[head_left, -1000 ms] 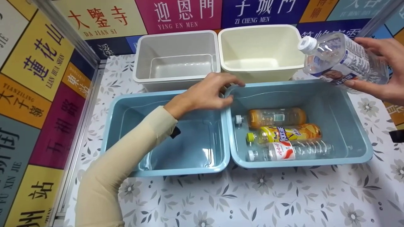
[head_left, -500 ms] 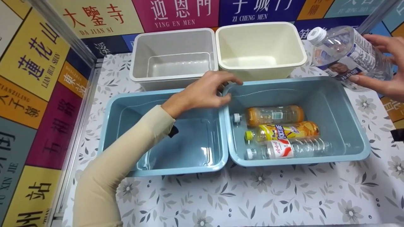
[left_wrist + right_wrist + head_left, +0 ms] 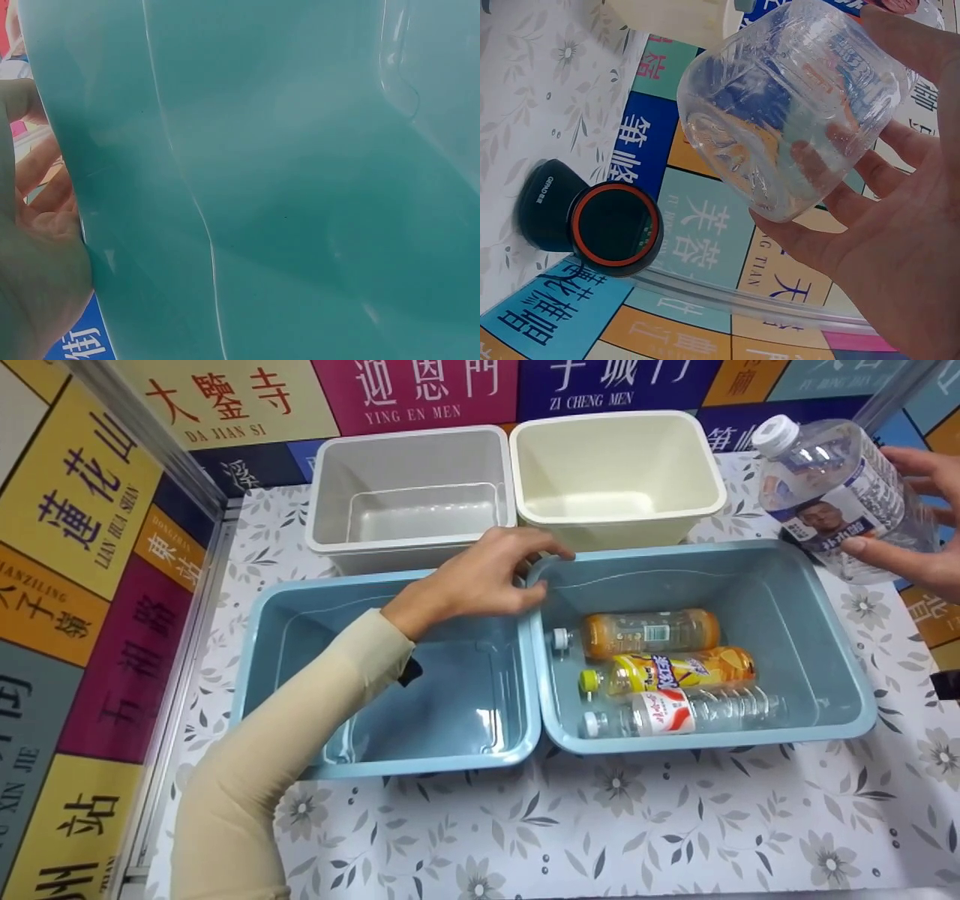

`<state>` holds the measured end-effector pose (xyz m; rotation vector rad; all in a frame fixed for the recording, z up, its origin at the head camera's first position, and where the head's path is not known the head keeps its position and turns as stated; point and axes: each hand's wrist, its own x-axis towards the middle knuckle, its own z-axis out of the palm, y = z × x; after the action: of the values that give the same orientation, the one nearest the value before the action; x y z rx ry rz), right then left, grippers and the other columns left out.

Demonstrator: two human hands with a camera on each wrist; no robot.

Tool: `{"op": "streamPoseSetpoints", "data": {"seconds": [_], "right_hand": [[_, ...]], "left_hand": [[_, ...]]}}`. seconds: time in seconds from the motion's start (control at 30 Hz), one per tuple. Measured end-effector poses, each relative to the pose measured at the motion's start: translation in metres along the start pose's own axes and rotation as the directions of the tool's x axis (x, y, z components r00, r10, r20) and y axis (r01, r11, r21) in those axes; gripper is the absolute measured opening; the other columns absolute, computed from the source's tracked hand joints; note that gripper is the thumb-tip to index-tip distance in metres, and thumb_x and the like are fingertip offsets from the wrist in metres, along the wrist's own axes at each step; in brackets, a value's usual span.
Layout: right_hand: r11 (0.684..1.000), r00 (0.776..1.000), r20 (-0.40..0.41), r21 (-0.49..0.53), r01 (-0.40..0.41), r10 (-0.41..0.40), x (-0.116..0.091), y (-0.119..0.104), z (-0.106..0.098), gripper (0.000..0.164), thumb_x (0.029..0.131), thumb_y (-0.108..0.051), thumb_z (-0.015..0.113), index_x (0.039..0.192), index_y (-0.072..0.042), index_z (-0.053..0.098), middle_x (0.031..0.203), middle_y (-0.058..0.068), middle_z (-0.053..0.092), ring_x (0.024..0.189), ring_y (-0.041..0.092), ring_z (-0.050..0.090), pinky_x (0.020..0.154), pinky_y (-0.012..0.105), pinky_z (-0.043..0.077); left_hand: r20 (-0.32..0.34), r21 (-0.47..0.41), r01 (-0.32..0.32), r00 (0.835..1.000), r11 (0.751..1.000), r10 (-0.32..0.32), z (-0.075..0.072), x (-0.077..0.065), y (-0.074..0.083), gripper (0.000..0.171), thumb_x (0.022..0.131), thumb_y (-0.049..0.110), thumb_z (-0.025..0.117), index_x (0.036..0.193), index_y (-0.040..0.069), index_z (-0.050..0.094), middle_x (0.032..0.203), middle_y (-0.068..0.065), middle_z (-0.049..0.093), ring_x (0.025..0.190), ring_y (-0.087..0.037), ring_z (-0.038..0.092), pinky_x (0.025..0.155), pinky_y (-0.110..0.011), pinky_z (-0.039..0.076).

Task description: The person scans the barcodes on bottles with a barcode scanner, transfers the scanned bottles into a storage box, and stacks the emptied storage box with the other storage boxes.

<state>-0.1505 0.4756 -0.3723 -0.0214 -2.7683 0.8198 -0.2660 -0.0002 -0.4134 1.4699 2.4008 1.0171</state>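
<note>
My right hand (image 3: 930, 525) grips a large clear plastic bottle (image 3: 847, 502) by its lower half, thumb on the label. It is tilted above the table, white cap up and to the left; its clear base (image 3: 735, 165) shows in the right wrist view. My left hand (image 3: 487, 574) rests at the adjoining rims of two blue bins, fingers loosely curved over the right bin's back-left corner. Inside the right blue bin (image 3: 817, 660) lie an orange-toned bottle (image 3: 652, 631), a yellow-labelled drink bottle (image 3: 682, 669) and a clear water bottle (image 3: 697, 711), side by side.
The left blue bin (image 3: 450, 697) has nothing in it. Behind stand a grey bin (image 3: 420, 465) and a cream bin (image 3: 615, 457). Lettered panels (image 3: 420, 390) wall the back and sides. A black round device with an orange ring (image 3: 619, 225) shows in the right wrist view.
My right hand has drawn the large bottle rightward, away from the cream bin, and tipped its cap slightly higher. The left hand stays at the rims. The view has shifted slightly.
</note>
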Motion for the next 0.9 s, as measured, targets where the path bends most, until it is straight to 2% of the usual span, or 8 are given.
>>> {"op": "streamPoseSetpoints", "data": {"seconds": [0.2, 0.43, 0.73, 0.9], "right_hand": [[1.0, 1.0, -0.004, 0.022, -0.011, 0.011, -0.001, 0.004, 0.004, 0.082, 0.101, -0.016, 0.073, 0.17, -0.033, 0.032, 0.176, 0.013, 0.034, 0.161, 0.052, 0.027, 0.131, 0.074, 0.015], [0.999, 0.999, -0.009, 0.023, -0.044, 0.044, -0.002, 0.008, 0.006, 0.083, 0.1, -0.02, 0.074, 0.17, -0.034, 0.031, 0.176, 0.013, 0.035, 0.162, 0.05, 0.029, 0.132, 0.072, 0.015], [0.995, 0.995, -0.027, 0.039, -0.097, 0.098, -0.006, 0.012, 0.003, 0.078, 0.102, -0.025, 0.071, 0.169, -0.035, 0.032, 0.176, 0.005, 0.037, 0.165, 0.028, 0.032, 0.138, 0.052, 0.016], [0.996, 0.996, -0.03, 0.034, -0.084, 0.085, -0.007, 0.015, 0.003, 0.077, 0.103, -0.026, 0.07, 0.169, -0.035, 0.031, 0.176, 0.008, 0.037, 0.165, 0.031, 0.032, 0.137, 0.054, 0.016]], "left_hand": [[-0.001, 0.007, 0.002, 1.0, 1.0, -0.002, 0.0, -0.001, 0.0, 0.047, 0.094, 0.02, 0.065, 0.14, 0.012, 0.07, 0.135, -0.002, 0.074, 0.097, -0.015, 0.065, 0.086, -0.03, 0.058], [0.002, 0.002, 0.003, 1.0, 1.0, -0.003, 0.0, 0.0, 0.0, 0.047, 0.094, 0.019, 0.065, 0.14, 0.012, 0.07, 0.134, -0.002, 0.075, 0.097, -0.015, 0.065, 0.086, -0.031, 0.059], [0.009, -0.004, 0.005, 1.0, 1.0, -0.005, 0.0, 0.001, 0.0, 0.048, 0.094, 0.019, 0.065, 0.141, 0.012, 0.07, 0.134, -0.002, 0.074, 0.097, -0.016, 0.064, 0.087, -0.032, 0.059], [-0.004, -0.001, 0.0, 1.0, 1.0, 0.0, 0.001, 0.0, 0.0, 0.046, 0.094, 0.018, 0.066, 0.139, 0.011, 0.07, 0.13, -0.002, 0.075, 0.093, -0.015, 0.063, 0.084, -0.035, 0.06]]}}
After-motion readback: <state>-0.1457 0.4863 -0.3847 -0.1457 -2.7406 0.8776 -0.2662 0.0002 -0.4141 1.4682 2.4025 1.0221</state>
